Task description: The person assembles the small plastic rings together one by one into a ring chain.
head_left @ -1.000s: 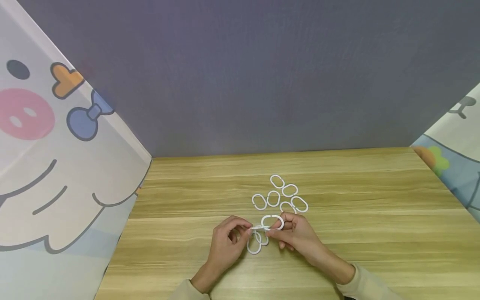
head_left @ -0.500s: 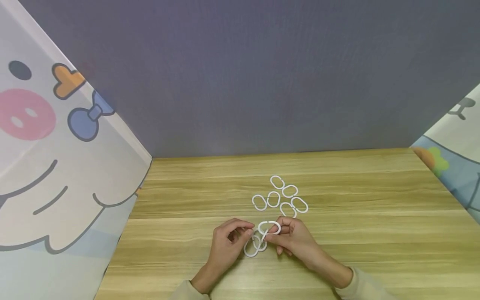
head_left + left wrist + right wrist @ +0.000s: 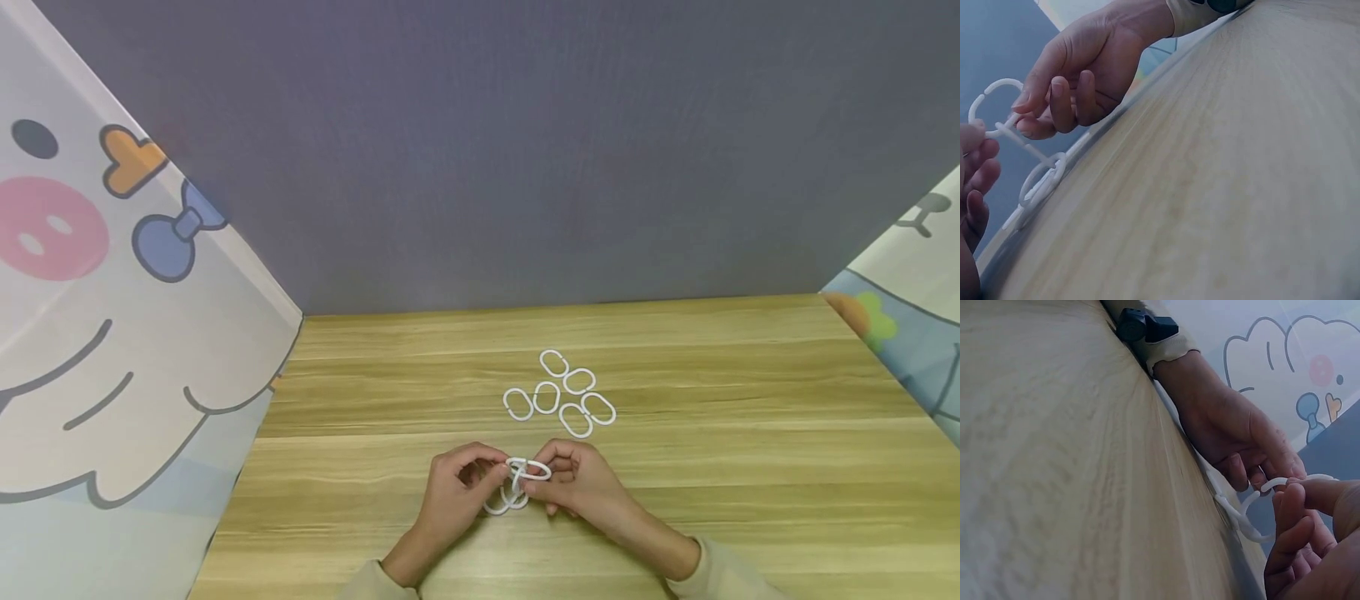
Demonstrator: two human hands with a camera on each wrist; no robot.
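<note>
A: Where's the work?

B: Above the near part of the table (image 3: 322,508), between the two hands. The left hand (image 3: 464,485) has thumb and forefinger clamped on the left end of the top ring (image 3: 1001,82). The right hand (image 3: 579,479) pinches that ring's right end the same way.

A: And the other fingers?

B: Curled in toward the palms. The wrist views give those better than the head view does.

A: What hangs from the top ring?

B: A middle ring (image 3: 1034,151) slants down from it, with at least two lower rings (image 3: 497,512) linked beneath. I can't tell whether the lowest touches the table.

A: What are the spare ones kept in?

B: The six loose rings (image 3: 559,397) lie straight on the table, in a close bunch beyond the hands, some touching. Only the head view shows them.

A: Anything else just one view gives?

B: The left wrist view shows the top ring's gap plainly, facing up and away from the right hand. The right wrist view alone shows a black device (image 3: 1147,326) strapped over the left sleeve (image 3: 1175,350).
</note>
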